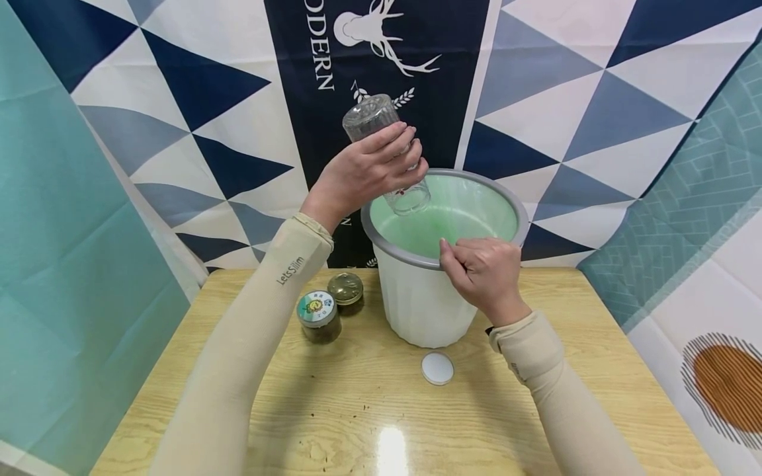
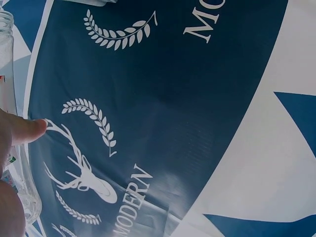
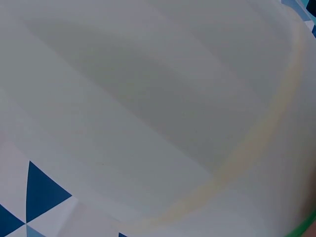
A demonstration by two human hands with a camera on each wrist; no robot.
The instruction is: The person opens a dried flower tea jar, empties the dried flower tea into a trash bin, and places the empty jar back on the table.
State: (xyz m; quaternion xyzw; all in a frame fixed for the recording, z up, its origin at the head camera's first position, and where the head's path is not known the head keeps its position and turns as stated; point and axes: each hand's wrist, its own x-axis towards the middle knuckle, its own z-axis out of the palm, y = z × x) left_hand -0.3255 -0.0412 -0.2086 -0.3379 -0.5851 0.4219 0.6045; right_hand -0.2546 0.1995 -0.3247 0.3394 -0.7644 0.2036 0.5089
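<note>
My left hand (image 1: 372, 168) grips a clear glass jar (image 1: 370, 114) tilted with its base up and its mouth down over the bin. At the edge of the left wrist view, the thumb (image 2: 24, 129) lies against the glass. No contents are discernible in the jar. The bin (image 1: 425, 297), white outside with a grey rim and a pale green inside, stands on the table. My right hand (image 1: 485, 274) holds its near right rim with curled fingers. The bin's white wall (image 3: 138, 108) fills most of the right wrist view.
A round white lid (image 1: 437, 368) lies before the bin on the wooden table (image 1: 357, 423). To the bin's left stand a jar with a printed lid (image 1: 319, 317) and a jar with a gold lid (image 1: 346, 291). A patterned cloth (image 1: 226, 79) hangs behind.
</note>
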